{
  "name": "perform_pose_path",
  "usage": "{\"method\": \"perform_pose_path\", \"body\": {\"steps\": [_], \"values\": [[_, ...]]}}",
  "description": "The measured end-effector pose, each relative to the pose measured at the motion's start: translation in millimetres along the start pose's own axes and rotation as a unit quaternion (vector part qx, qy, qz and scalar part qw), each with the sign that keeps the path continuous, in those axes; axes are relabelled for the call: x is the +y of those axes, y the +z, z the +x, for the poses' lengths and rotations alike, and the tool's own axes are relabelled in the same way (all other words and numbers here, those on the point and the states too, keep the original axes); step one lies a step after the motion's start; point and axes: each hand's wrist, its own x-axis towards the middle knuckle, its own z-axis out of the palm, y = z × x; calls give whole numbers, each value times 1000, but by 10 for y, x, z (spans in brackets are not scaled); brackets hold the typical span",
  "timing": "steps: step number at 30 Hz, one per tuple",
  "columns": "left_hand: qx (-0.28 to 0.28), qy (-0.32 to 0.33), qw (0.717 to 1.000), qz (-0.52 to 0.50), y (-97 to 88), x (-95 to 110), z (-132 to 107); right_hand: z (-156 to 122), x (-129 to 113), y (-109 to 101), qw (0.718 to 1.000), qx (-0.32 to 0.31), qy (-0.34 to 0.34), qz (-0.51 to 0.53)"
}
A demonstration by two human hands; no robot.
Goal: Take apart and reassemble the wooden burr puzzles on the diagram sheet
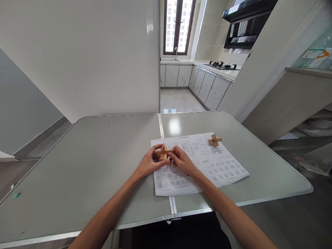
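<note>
Between my two hands is a wooden interlocking puzzle made of crossed light-brown sticks. My left hand grips its left side, with the thumb below and fingers above. The fingertips of my right hand pinch the puzzle's right end. Both hands are above the left part of a printed instruction sheet, which carries small line drawings and text. A second wooden piece assembly, cross-shaped, lies on the sheet's far right corner. The inner faces of the held puzzle are partly hidden by my fingers.
The sheet lies on a grey-green folding table with a metal seam down its middle. A small green object sits near the left edge. A white wall panel stands behind; a kitchen with a gas stove is beyond.
</note>
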Motion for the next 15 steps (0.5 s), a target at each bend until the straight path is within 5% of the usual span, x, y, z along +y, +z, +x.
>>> {"method": "perform_pose_path", "body": {"steps": [15], "values": [[41,5,999,-29,35,-9,12,-6,24,-5,998,12,-33,-59]]}}
